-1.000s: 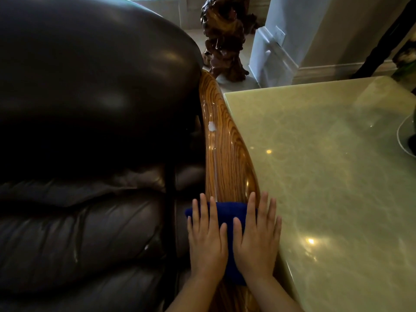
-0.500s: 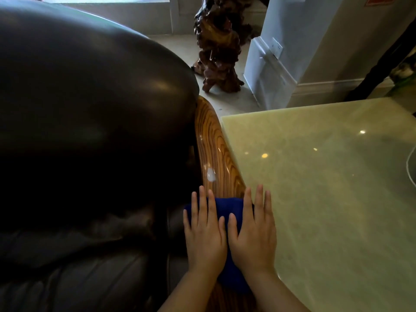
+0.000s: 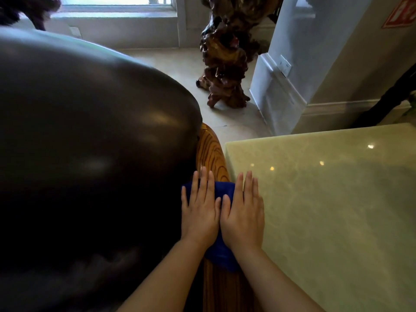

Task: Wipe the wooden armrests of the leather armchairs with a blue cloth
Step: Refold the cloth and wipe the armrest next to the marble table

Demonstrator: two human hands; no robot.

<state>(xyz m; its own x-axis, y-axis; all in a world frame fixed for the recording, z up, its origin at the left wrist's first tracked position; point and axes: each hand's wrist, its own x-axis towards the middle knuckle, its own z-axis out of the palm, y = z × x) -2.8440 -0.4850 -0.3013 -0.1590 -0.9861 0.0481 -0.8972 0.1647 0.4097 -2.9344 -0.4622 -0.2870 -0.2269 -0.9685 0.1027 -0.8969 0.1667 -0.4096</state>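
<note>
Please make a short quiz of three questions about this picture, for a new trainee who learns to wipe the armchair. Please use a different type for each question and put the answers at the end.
1. True or false: both hands lie flat on the blue cloth.
2. Multiple choice: what does the blue cloth rest on? A) the marble table B) the wooden armrest C) the floor
3. Short answer: what stands on the floor beyond the armrest?

Key
1. True: the left hand and the right hand press it side by side, fingers stretched out.
2. B: the wooden armrest, between the leather armchair and the marble table.
3. A dark carved wood sculpture.
</note>
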